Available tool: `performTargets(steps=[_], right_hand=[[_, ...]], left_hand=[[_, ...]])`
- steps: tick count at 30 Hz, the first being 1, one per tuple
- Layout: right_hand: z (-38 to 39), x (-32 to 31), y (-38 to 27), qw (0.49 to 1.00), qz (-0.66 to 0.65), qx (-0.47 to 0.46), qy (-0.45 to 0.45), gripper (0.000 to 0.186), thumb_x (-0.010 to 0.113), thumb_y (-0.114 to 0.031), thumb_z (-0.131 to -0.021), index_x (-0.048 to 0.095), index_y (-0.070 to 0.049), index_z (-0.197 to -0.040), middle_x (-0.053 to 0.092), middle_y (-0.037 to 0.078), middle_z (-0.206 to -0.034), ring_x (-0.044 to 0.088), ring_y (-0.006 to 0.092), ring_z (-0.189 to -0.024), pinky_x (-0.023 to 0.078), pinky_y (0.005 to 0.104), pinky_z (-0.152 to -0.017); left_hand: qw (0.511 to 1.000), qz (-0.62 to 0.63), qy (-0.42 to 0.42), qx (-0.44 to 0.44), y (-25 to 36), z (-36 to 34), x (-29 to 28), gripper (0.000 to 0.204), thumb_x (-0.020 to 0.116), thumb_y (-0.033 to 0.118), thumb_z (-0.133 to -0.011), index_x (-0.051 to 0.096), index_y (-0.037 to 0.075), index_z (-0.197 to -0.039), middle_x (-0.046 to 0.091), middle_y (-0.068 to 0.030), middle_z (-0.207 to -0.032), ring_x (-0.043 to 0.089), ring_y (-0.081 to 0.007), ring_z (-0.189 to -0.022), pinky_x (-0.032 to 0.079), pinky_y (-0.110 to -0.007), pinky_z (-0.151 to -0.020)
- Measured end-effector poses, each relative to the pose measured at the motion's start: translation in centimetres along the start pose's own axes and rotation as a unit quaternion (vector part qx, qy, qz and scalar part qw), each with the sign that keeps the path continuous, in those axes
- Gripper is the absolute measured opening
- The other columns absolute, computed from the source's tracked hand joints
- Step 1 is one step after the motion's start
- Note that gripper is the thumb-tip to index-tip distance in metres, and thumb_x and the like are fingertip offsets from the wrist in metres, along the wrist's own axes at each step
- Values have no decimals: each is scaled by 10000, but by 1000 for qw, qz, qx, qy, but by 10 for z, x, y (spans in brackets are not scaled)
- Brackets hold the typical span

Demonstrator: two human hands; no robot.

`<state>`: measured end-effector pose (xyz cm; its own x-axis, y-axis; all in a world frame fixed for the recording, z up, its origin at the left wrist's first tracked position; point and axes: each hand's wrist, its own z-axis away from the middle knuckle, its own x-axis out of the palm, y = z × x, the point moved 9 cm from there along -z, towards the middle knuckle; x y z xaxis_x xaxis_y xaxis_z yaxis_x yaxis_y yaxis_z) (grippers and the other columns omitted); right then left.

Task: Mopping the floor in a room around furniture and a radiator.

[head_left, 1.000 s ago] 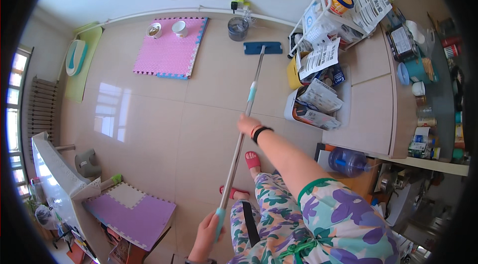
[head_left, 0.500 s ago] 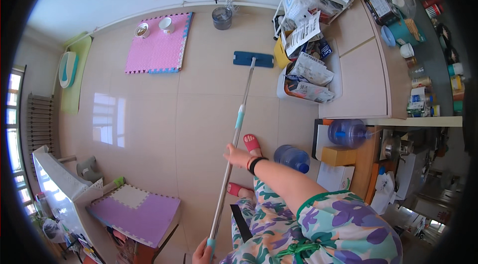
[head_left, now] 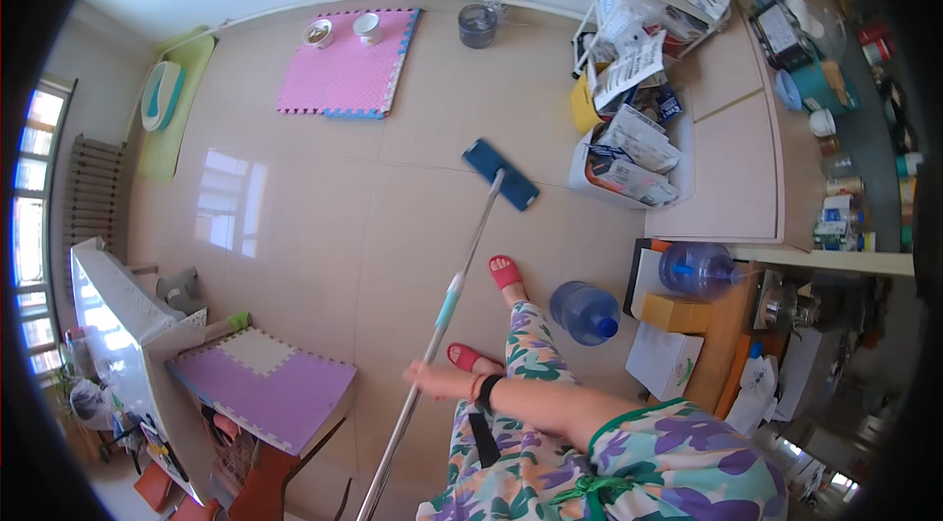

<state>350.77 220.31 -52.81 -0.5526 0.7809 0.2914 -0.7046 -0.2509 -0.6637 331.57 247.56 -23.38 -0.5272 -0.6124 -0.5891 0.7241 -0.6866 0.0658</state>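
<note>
A flat mop has a dark blue rectangular head (head_left: 501, 174) that lies on the tiled floor, turned at a slant. Its silver pole (head_left: 464, 271), with a pale turquoise collar, runs down toward the lower edge of the picture. My right hand (head_left: 439, 381), with a black band at the wrist, is closed round the middle of this pole. The pole's lower end passes out of the picture, and my left hand is not in view. Below the mop head are my feet in red slippers (head_left: 506, 272).
A blue water jug (head_left: 584, 313) lies on the floor right of my feet. Beyond it stands a white bin (head_left: 611, 189) of packets beside cabinets. A pink foam mat (head_left: 339, 79) with two bowls lies at the far left. A purple-topped table (head_left: 285, 398) stands near left.
The mop head has come nearer and turned from level to slanted. My right hand has moved down and left with the pole. My left hand, earlier at the pole's lower end, has left the view.
</note>
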Motion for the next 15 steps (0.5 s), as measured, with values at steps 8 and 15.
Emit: performTargets(steps=[8, 15], right_hand=[[-20, -325, -8, 902, -118, -100, 403, 369, 373, -259, -939, 396, -98, -1270, 541, 78, -695, 582, 208, -582, 458, 345, -499], [-61, -293, -63, 937, -11, -32, 349, 318, 322, -309, -953, 385, -65, -1146, 539, 121, -745, 574, 229, -504, 485, 350, -405]], left_hand=[[911, 343, -121, 193, 300, -60, 95, 471, 587, 5, -816, 488, 61, -1273, 585, -28, -789, 518, -58, -604, 428, -208, -521], [912, 366, -21, 187, 265, -89, 37, 282, 602, 31, -814, 623, 39, -1094, 541, 27, -687, 481, -35, -567, 389, -192, -506]])
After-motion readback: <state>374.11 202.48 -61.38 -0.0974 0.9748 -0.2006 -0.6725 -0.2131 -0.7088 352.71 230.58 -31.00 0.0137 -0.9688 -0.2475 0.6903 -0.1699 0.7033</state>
